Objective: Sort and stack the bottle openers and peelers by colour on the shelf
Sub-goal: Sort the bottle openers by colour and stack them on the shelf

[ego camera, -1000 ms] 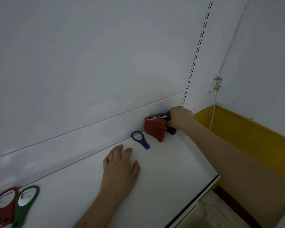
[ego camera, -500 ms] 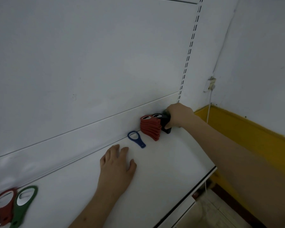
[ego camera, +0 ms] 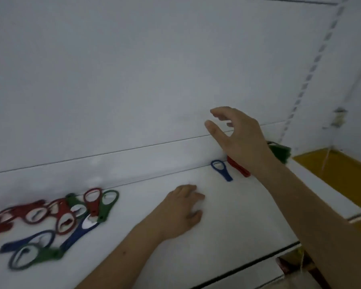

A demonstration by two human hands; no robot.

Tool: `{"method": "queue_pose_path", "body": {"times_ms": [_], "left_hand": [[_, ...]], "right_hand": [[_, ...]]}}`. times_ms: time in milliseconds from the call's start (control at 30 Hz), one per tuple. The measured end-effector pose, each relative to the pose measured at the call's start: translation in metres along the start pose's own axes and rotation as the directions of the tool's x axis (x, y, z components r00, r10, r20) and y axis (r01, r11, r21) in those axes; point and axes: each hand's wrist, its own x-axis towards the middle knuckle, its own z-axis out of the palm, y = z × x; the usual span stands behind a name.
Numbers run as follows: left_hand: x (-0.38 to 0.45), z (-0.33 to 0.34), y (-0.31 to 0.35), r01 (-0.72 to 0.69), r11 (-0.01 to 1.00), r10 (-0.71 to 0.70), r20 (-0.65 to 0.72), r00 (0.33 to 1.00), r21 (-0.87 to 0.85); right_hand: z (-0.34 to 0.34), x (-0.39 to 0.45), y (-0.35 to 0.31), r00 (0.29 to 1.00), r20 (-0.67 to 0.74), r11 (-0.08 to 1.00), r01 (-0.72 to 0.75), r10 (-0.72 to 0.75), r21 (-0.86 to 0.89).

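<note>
At the left of the white shelf (ego camera: pixel 227 215) lies a loose heap of flat plastic bottle openers (ego camera: pixel 56 217) in red, green and blue, each a ring-shaped head on a tapered handle, overlapping and crossed over one another, still unsorted. To its right the left hand (ego camera: pixel 179 209) rests palm down on the shelf, fingers lightly bent, holding nothing. Further right, against the back panel, a single blue ring-headed opener (ego camera: pixel 221 169) lies flat, and just beside it is the red stack of openers (ego camera: pixel 239 168), partly hidden by the right forearm. The right hand (ego camera: pixel 238 134) hangs in the air above these, fingers spread and loosely curved, empty. Beyond it a dark green stack (ego camera: pixel 279 151) sits near the shelf's right end, blurred. These pieces look light, thin and stiff, likely to skate on the smooth shelf; pinching one at the ring head or lifting an edge seems the surest hold, since flat ones offer little to grip.
</note>
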Motion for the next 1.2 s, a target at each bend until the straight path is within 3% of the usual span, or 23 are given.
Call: {"method": "queue_pose_path", "body": {"times_ms": [100,200,300,400,467,700,800,967,1033,1133,1200], "left_hand": [[-0.061,-0.023,-0.01,0.072,0.993,-0.078,-0.071,0.994,-0.091],[-0.126,-0.05,-0.015,0.255,0.927,-0.297,-0.121,0.947,-0.276],[-0.186,-0.069,-0.025,0.384,0.824,-0.519,-0.285,0.806,-0.416],[-0.234,-0.073,-0.051,0.502,0.802,-0.596,-0.498,0.63,-0.325],[-0.259,-0.076,-0.067,0.617,0.752,-0.628,-0.533,0.567,-0.231],[-0.279,-0.078,-0.094,0.642,0.765,-0.6,-0.427,0.676,-0.059],[-0.28,-0.075,-0.1,0.612,0.782,-0.582,-0.489,0.65,-0.119],[-0.287,-0.074,-0.097,0.489,0.804,-0.59,-0.559,0.582,-0.339],[-0.29,-0.079,-0.096,0.424,0.809,-0.587,-0.573,0.572,-0.407],[-0.297,-0.086,-0.096,0.354,0.851,-0.525,-0.619,0.584,-0.388],[-0.304,-0.09,-0.097,0.299,0.889,-0.458,-0.673,0.581,-0.347]], "right_hand": [[0.058,-0.001,-0.031,0.988,0.101,0.988,0.108,-0.119,0.109],[0.115,-0.008,-0.063,0.946,0.244,0.966,0.168,-0.215,0.197],[0.167,-0.021,-0.087,0.874,0.409,0.964,0.221,-0.262,0.145],[0.209,-0.047,-0.097,0.775,0.618,0.975,0.214,-0.135,-0.055],[0.226,-0.068,-0.102,0.712,0.7,0.97,0.208,-0.061,-0.127],[0.236,-0.107,-0.119,0.745,0.641,0.978,0.201,-0.185,0.049],[0.228,-0.114,-0.126,0.81,0.561,0.984,0.168,-0.169,0.054],[0.214,-0.119,-0.137,0.958,0.268,0.991,0.076,-0.104,0.113],[0.207,-0.12,-0.157,0.971,0.187,0.972,0.107,-0.148,0.211],[0.213,-0.122,-0.192,0.928,0.343,0.908,-0.01,-0.148,0.418],[0.225,-0.122,-0.208,0.882,0.46,0.887,-0.129,-0.101,0.443]]}}
